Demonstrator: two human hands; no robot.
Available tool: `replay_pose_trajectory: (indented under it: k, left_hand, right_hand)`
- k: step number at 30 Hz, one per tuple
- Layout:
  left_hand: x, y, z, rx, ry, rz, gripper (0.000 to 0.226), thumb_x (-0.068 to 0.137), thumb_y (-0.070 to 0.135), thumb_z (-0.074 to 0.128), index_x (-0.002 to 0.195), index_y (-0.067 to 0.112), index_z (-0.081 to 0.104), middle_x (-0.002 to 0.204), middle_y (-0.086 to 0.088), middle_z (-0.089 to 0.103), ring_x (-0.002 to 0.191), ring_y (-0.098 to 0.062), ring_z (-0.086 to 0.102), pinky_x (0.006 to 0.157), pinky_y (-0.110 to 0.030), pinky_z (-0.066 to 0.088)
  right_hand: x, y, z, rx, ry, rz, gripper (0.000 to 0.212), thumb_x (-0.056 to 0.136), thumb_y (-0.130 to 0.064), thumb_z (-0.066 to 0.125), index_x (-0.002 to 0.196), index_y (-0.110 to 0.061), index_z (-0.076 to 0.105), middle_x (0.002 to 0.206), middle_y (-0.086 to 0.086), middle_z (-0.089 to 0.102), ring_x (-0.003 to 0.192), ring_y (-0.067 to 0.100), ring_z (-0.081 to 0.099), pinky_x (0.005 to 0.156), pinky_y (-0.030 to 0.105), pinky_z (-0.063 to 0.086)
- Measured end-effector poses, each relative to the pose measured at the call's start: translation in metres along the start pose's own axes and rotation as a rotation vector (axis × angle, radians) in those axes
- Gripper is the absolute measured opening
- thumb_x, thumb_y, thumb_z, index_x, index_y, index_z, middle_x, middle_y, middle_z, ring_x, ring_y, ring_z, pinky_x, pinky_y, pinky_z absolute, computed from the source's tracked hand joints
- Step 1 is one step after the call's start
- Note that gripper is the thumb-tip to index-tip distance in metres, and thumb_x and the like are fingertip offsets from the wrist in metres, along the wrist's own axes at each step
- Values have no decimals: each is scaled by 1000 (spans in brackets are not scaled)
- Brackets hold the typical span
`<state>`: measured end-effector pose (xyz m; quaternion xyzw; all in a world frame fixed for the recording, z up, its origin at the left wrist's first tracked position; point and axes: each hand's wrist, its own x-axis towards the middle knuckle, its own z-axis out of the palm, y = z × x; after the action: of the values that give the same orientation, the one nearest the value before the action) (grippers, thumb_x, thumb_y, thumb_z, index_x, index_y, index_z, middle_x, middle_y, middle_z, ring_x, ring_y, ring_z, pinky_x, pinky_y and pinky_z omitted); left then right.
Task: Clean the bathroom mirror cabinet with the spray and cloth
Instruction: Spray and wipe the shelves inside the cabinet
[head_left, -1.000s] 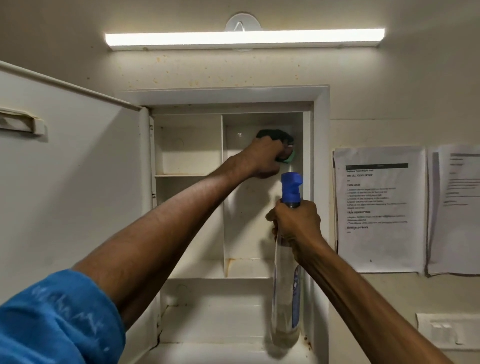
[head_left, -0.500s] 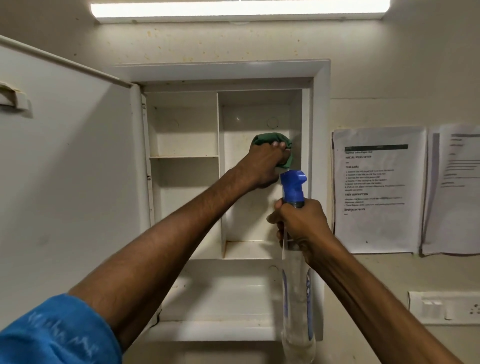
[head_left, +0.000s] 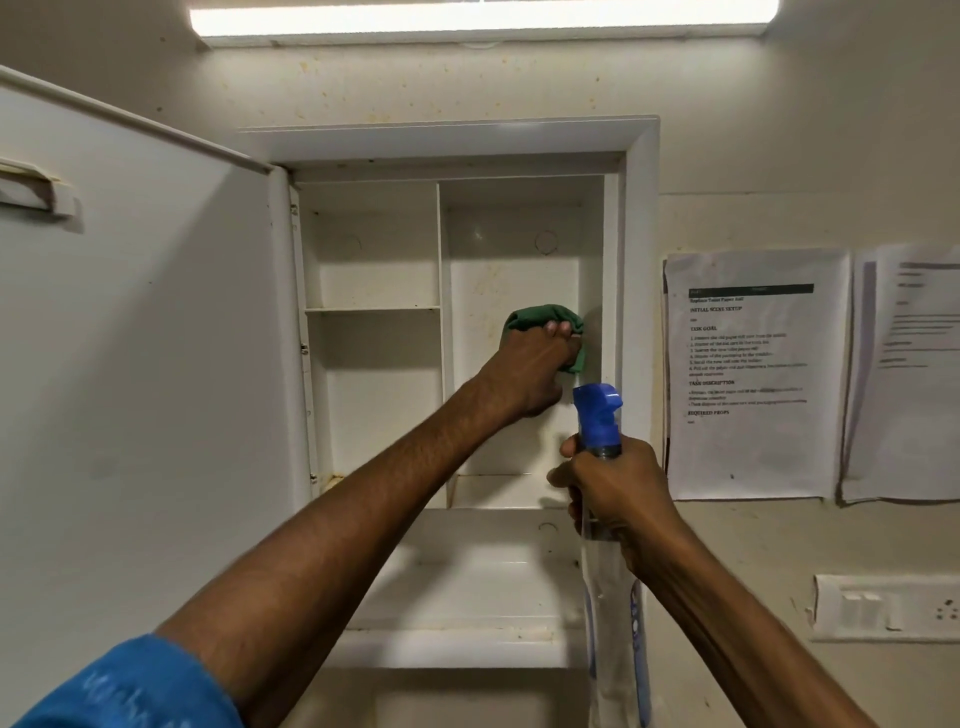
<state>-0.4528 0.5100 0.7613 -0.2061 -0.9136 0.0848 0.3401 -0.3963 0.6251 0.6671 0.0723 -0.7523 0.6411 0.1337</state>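
The white wall cabinet stands open, its door swung out to the left. Inside are a left column with a shelf and a taller right compartment. My left hand grips a bunched green cloth and presses it against the back wall of the right compartment, near its right side. My right hand holds a clear spray bottle by the neck, upright in front of the cabinet's right frame. Its blue trigger head points left, just below the cloth.
A tube light glows above the cabinet. Printed paper sheets hang on the wall to the right, a second set beside them. A white switch plate sits lower right. The cabinet's lower tray ledge juts out.
My left hand has drawn the cloth down the back wall of the right compartment, from its top to mid-height. The bottle hand has hardly moved; my view has tilted down.
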Motion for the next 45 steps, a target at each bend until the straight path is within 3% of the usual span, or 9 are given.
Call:
replay_pose_trajectory:
  k: [14,21,25,29,32,35,40,43,45]
  left_hand:
    - [-42,20,37,-174,-99,-3,63,87,4,54,145,8,30,153,-12,29,139,-24,31,113,-32,23]
    - [-49,22,50,-258,-132,15,37,90,17,56,127,13,56,122,-8,61,114,-22,55,101,-31,41]
    - [-56,28,61,-291,-215,7,22,86,19,61,107,11,63,107,-6,62,99,-19,58,90,-29,44]
    - [-55,32,60,-324,-323,-29,23,86,21,62,105,9,61,101,-8,63,89,-20,59,85,-32,48]
    - [-50,24,41,-440,-407,-89,16,87,22,63,93,7,62,84,-8,64,73,-17,57,73,-30,49]
    - [-50,12,11,-666,-228,-239,19,87,12,57,99,5,70,88,-10,69,74,-19,63,71,-33,55]
    - [-32,-19,-61,-1147,355,-844,12,92,8,48,92,3,60,95,-14,64,81,-26,64,76,-39,59]
    - [-21,-27,-91,-1183,603,-961,18,91,13,51,74,9,54,75,-5,58,61,-17,57,47,-20,49]
    - [-16,-21,-93,-1172,670,-983,13,90,11,50,81,10,59,75,-4,56,59,-15,55,37,-16,40]
  right_hand:
    - [-14,18,5,14,46,-24,18,79,-6,72,90,-17,63,68,7,63,59,21,61,65,40,58]
    - [-22,24,1,-16,82,-34,16,80,-8,72,91,-17,64,68,6,65,56,18,62,58,34,57]
    - [-23,25,-1,-49,98,-34,14,81,-7,72,89,-13,62,69,10,66,59,22,63,63,40,60]
    - [-23,19,-3,-39,84,-28,12,84,-5,71,90,-11,62,71,15,65,64,29,64,75,52,61]
    - [-26,8,-9,40,44,-66,17,83,-3,70,95,-12,63,71,15,64,62,27,62,69,47,60]
    - [-27,-9,-21,140,14,-101,21,82,-3,71,99,-13,64,65,7,62,54,16,61,53,32,55]
    - [-20,-32,-28,218,19,-175,25,80,-1,71,97,-18,66,60,1,60,51,15,60,54,35,53]
    - [-11,-44,-18,216,-4,-166,24,82,-3,71,98,-20,65,66,4,61,53,16,60,55,34,54]
    - [-4,-52,-5,210,-42,-128,22,84,-6,70,100,-18,64,73,6,62,59,19,62,56,34,53]
